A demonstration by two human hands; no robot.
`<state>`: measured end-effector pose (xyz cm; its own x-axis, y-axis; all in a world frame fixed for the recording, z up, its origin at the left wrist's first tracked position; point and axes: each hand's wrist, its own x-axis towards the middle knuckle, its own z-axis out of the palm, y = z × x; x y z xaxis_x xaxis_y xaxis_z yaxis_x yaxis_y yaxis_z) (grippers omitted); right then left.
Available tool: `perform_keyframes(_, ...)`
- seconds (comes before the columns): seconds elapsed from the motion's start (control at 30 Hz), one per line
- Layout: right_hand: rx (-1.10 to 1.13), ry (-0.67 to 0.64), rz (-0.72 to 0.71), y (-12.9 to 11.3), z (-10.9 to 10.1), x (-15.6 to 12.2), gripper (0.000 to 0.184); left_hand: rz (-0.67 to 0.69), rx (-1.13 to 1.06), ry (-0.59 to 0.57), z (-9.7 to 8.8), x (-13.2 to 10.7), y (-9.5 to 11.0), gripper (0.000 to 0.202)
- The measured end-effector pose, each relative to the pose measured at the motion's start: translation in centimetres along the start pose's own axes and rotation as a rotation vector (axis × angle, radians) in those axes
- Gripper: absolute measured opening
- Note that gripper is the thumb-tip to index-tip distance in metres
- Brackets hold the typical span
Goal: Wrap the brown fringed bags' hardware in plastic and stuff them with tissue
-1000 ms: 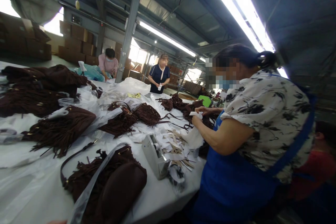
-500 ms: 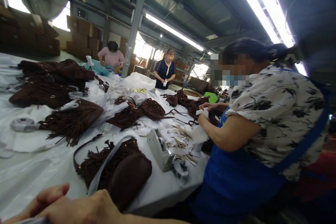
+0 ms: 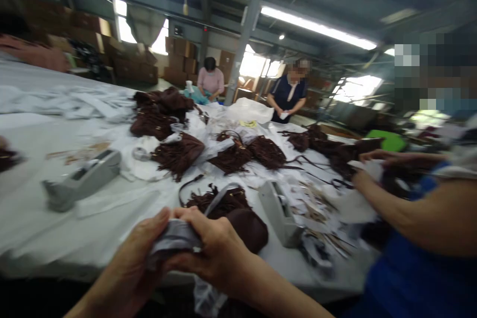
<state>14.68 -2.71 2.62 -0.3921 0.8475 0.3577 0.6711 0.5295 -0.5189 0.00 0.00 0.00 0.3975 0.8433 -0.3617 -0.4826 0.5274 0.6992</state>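
Observation:
Low in the middle, my left hand (image 3: pixel 136 246) and my right hand (image 3: pixel 218 243) are both closed around a grey-white wrapped roll (image 3: pixel 177 235). My left fingers grip it from the left; my right thumb and fingers press it from the other side. What lies inside the wrapping cannot be made out. Thin clear plastic (image 3: pixel 208 295) hangs below my right hand. Just beyond my hands lies a dark brown fringed bag (image 3: pixel 248 228), with a pale wrapped strip across it. To its right stands a grey tape dispenser (image 3: pixel 279 213) beside a plastic-wrapped coil (image 3: pixel 316 253).
Another tape dispenser (image 3: pixel 82 179) sits on the white-covered table (image 3: pixel 30 228) at left. Several brown fringed bags (image 3: pixel 179 154) lie farther back. Close on the right, a co-worker in a blue apron (image 3: pixel 410 268) holds white paper (image 3: pixel 367 169). Two people stand across the table.
The view has swung left, bringing the left part of the table into sight. Both my hands and the wrapped roll now show, where before my hands were only partly visible at the lower left.

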Motion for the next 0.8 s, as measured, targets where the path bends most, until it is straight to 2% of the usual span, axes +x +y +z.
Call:
perform_keyframes(0.03,0.081,0.032,0.047,0.6,0.6,0.0,0.049,0.015,-0.016,-0.026,-0.3,0.5,0.2,0.044)
perform_keyframes(0.1,0.114,0.03,0.133,2.0,1.8,-0.3,0.044,0.064,0.048,-0.162,-1.0,1.8,0.3,0.05)
perform_keyframes(0.2,-0.064,-0.038,0.195,3.5,2.5,-1.0,0.028,0.319,0.414,-0.341,-2.1,3.2,0.4,0.059)
perform_keyframes(0.27,-0.156,-0.09,0.209,3.7,2.3,-1.2,0.028,0.478,0.673,-0.369,-2.4,3.2,0.6,0.059)
perform_keyframes(0.37,-0.146,-0.142,0.211,3.0,1.9,-0.8,0.033,0.574,0.858,-0.347,-2.4,2.6,0.6,0.052)
perform_keyframes(0.47,-0.082,-0.155,0.204,2.1,1.9,-0.4,0.029,0.598,0.743,-0.259,-2.3,2.0,0.0,0.037)
perform_keyframes(0.57,-0.021,-0.131,0.173,1.5,2.4,-0.2,0.03,0.553,0.389,-0.056,-1.9,1.8,-0.7,0.038)
perform_keyframes(0.67,0.02,-0.02,0.181,1.6,4.1,-0.2,0.04,0.444,0.012,0.112,-0.9,1.8,-0.7,0.044)
perform_keyframes(0.73,-0.07,0.088,0.217,2.3,6.0,-0.3,0.045,0.398,-0.088,0.161,-0.3,1.9,-0.5,0.047)
perform_keyframes(0.8,-0.294,0.148,0.273,3.4,7.7,-0.5,0.046,0.382,0.002,0.141,-0.2,2.2,-0.4,0.048)
